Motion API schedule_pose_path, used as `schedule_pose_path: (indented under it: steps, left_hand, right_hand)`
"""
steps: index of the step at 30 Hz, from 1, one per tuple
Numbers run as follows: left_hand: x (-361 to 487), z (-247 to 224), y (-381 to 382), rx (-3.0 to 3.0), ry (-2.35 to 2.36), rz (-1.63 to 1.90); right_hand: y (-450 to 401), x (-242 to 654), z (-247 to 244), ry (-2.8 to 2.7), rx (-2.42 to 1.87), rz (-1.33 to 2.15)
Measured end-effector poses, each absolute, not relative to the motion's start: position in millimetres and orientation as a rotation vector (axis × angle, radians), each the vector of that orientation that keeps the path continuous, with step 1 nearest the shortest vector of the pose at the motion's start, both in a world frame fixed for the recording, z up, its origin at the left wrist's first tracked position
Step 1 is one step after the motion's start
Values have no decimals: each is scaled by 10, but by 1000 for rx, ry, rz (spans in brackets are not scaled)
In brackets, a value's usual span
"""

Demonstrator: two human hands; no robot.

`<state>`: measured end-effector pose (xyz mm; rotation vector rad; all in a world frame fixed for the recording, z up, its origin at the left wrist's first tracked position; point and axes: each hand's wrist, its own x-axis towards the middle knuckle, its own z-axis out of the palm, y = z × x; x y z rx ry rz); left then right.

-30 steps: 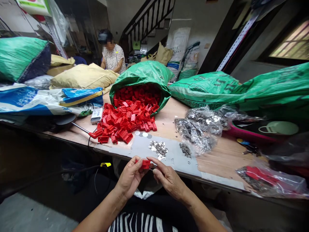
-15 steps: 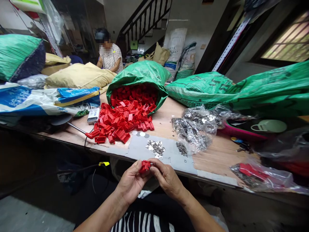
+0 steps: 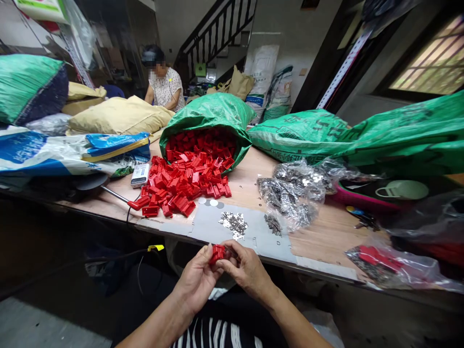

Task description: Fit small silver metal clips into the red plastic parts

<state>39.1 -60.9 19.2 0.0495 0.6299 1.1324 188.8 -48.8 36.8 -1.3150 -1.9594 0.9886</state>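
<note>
Over the table's near edge my left hand (image 3: 197,278) is closed around a small red plastic part (image 3: 217,253), with the thumb along its left side. My right hand (image 3: 248,270) meets the part from the right, thumb and forefinger closed on its right end. Whether a small metal piece sits between these fingers is hidden. Just beyond my hands a loose pile of small shiny metal pieces (image 3: 234,224) lies on a grey sheet (image 3: 206,227). A large heap of similar red parts (image 3: 184,181) spills from a green woven sack (image 3: 213,108) on the table.
Clear plastic bags of metal pieces (image 3: 290,193) lie right of the sheet, beside a small dark pile (image 3: 272,224). A red-handled tool (image 3: 136,203) and a white box (image 3: 139,174) border the heap. Green sacks (image 3: 308,133) line the back. Another person (image 3: 165,87) sits behind.
My right thumb and fingers have moved left and closed in against the red part, which has tilted and dropped slightly. My left hand keeps its grip. Things on the table stay put.
</note>
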Motion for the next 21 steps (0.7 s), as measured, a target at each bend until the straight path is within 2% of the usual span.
schedule_pose_path:
  steps: [12, 21]
  left_hand:
    - [351, -9, -713, -4, 675, 1175]
    - [236, -147, -723, 140, 705, 1183]
  right_hand:
    - [-424, 1832, 287, -1869, -1195, 1353]
    - [-349, 1716, 203, -2078, -1266, 1201]
